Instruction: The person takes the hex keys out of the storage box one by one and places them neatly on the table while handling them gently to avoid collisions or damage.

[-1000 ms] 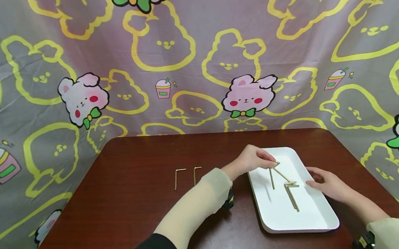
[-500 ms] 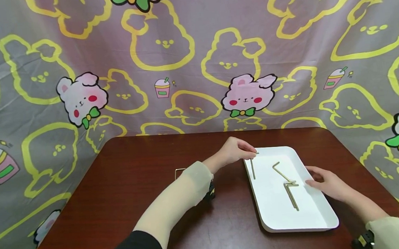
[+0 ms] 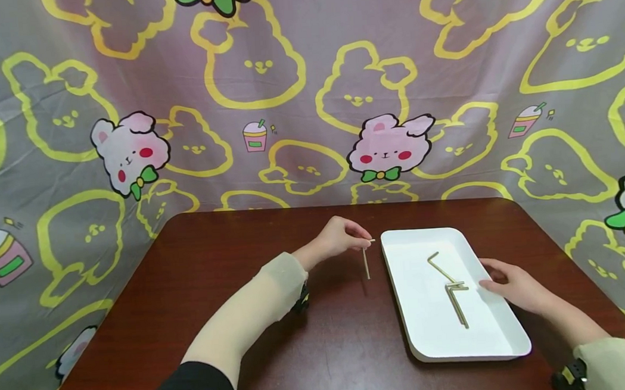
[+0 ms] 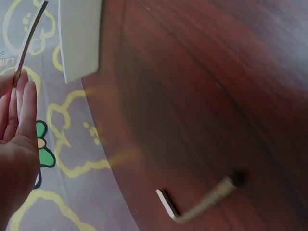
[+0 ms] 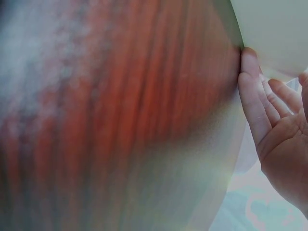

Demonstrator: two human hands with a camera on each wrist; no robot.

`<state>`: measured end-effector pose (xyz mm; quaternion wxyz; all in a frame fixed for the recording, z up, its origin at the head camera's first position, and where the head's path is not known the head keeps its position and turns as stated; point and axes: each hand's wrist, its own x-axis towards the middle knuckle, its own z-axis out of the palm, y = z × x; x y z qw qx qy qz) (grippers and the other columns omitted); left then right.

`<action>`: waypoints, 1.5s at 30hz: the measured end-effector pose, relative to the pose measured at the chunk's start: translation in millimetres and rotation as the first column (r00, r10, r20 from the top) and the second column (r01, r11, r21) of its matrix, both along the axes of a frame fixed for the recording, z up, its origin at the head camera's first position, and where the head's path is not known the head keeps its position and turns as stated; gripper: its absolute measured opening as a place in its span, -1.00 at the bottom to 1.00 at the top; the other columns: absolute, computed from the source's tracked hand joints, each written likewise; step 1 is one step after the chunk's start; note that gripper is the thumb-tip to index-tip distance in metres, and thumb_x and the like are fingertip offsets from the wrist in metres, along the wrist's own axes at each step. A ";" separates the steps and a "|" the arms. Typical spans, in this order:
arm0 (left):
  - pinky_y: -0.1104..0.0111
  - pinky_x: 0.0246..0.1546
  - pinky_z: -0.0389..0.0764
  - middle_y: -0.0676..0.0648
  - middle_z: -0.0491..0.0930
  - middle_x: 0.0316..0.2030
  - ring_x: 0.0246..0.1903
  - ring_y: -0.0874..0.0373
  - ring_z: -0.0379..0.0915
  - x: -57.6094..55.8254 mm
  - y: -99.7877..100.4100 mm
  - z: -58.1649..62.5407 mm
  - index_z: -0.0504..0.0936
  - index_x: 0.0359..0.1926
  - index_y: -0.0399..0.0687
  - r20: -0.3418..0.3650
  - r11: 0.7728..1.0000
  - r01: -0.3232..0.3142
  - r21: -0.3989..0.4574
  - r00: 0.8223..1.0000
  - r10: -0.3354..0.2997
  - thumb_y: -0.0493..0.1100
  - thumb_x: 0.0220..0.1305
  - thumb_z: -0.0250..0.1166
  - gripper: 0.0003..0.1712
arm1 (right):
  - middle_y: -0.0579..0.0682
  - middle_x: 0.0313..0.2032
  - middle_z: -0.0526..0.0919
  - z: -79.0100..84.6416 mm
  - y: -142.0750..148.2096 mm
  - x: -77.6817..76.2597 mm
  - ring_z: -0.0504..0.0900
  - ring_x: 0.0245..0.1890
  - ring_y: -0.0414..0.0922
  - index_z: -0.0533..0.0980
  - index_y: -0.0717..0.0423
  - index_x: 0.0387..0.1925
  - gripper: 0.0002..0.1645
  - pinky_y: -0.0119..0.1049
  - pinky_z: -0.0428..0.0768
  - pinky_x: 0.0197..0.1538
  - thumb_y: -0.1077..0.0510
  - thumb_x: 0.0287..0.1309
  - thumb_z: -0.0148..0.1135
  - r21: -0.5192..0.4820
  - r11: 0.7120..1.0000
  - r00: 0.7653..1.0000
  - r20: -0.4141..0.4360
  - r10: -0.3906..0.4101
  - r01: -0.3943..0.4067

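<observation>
My left hand pinches a brass-coloured L-shaped hex key by its short end, above the table just left of the white tray. Its long arm hangs down in the head view. In the left wrist view the same hand shows at the left edge. Inside the tray lie several more hex keys, some overlapping. My right hand holds the tray's right rim, thumb over the edge and fingers along the outer wall, as the right wrist view shows too.
Another hex key lies on the dark wooden table, seen in the left wrist view; my left arm hides that area in the head view. A patterned cloth with cartoon rabbits hangs behind the table.
My left hand has lifted a hex key out of the tray and carried it left past the rim. My right hand and the tray have stayed in place.
</observation>
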<state>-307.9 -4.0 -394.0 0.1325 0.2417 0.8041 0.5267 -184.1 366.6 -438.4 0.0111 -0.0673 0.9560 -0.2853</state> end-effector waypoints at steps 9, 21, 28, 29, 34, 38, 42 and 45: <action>0.04 -0.20 0.61 -0.06 0.70 -0.48 -0.42 0.02 0.65 -2.0 -14.7 -5.8 0.74 -0.31 -0.28 -0.015 0.999 -0.002 -0.033 1.000 0.001 -0.34 0.12 0.43 -0.91 | 0.39 -0.06 0.55 -1.9 3.2 -1.8 0.57 -0.18 0.13 0.26 0.49 0.26 -0.27 -0.15 0.57 -0.29 0.14 0.23 0.30 -0.004 1.000 1.000 0.010 -0.011 0.011; 0.12 -0.22 0.63 -0.06 0.71 -0.46 -0.34 -0.08 0.65 -12.3 -41.7 -18.4 0.75 -0.30 -0.27 -0.007 0.987 -0.018 -0.157 1.000 0.017 -0.32 0.14 0.42 -0.90 | 0.38 -0.08 0.56 -0.9 1.6 -1.6 0.56 -0.20 0.11 0.25 0.49 0.26 -0.27 -0.17 0.55 -0.30 0.13 0.23 0.30 -0.008 1.000 1.000 0.014 -0.012 0.012; 0.26 -0.34 0.64 -0.08 0.70 -0.49 -0.49 0.13 0.63 -16.1 -49.2 -27.2 0.75 -0.31 -0.29 0.000 0.985 -0.038 -0.170 0.999 0.039 -0.34 0.11 0.43 -0.91 | 0.37 -0.08 0.56 -1.9 2.0 -1.4 0.56 -0.20 0.10 0.26 0.48 0.26 -0.28 -0.18 0.55 -0.31 0.14 0.23 0.29 -0.012 1.000 1.000 0.012 -0.008 0.008; 0.28 -0.36 0.64 -0.08 0.70 -0.49 -0.50 0.15 0.62 -16.1 -49.9 -27.5 0.75 -0.32 -0.30 0.001 0.984 -0.042 -0.171 0.999 0.043 -0.34 0.11 0.43 -0.91 | 0.37 -0.07 0.56 -2.0 2.1 -1.4 0.56 -0.20 0.10 0.26 0.48 0.26 -0.28 -0.18 0.55 -0.30 0.13 0.23 0.29 -0.009 1.000 1.000 0.012 -0.009 0.009; 0.45 -0.57 0.47 -0.06 0.69 -0.53 -0.57 0.20 0.56 -17.5 -53.7 -30.1 0.75 -0.34 -0.26 -0.010 0.978 -0.063 -0.199 0.998 0.062 -0.33 0.10 0.45 -0.92 | 0.39 -0.05 0.55 -2.0 2.5 -1.9 0.56 -0.19 0.11 0.26 0.49 0.26 -0.28 -0.16 0.57 -0.28 0.12 0.24 0.29 -0.011 1.000 1.000 0.015 -0.009 0.009; 0.47 -0.59 0.42 -0.02 0.67 -0.57 -0.61 0.24 0.51 -19.0 -56.4 -34.3 0.76 -0.37 -0.24 -0.037 0.970 -0.064 -0.233 0.998 0.056 -0.33 0.09 0.45 -0.94 | 0.40 -0.04 0.54 -2.1 2.4 -1.7 0.56 -0.19 0.11 0.25 0.48 0.27 -0.27 -0.16 0.57 -0.28 0.13 0.23 0.29 -0.019 1.000 1.000 0.019 -0.009 0.009; 0.47 -0.56 0.45 0.02 0.63 -0.63 -0.64 0.28 0.46 -19.7 -58.4 -38.4 0.76 -0.40 -0.21 -0.072 0.959 -0.069 -0.275 0.996 0.051 -0.32 0.08 0.46 -0.96 | 0.39 -0.05 0.55 -2.6 2.8 -1.8 0.56 -0.20 0.10 0.24 0.49 0.27 -0.27 -0.19 0.57 -0.28 0.13 0.23 0.28 -0.026 1.000 1.000 0.022 -0.005 0.005; 0.46 -0.57 0.44 0.03 0.62 -0.65 -0.66 0.27 0.44 -19.5 -58.9 -39.9 0.76 -0.42 -0.18 -0.095 0.951 -0.081 -0.297 0.994 0.055 -0.30 0.07 0.48 -0.96 | 0.39 -0.06 0.55 -3.0 3.4 -1.8 0.56 -0.20 0.10 0.24 0.50 0.26 -0.27 -0.17 0.58 -0.29 0.13 0.23 0.28 -0.030 1.000 1.000 0.021 0.002 -0.001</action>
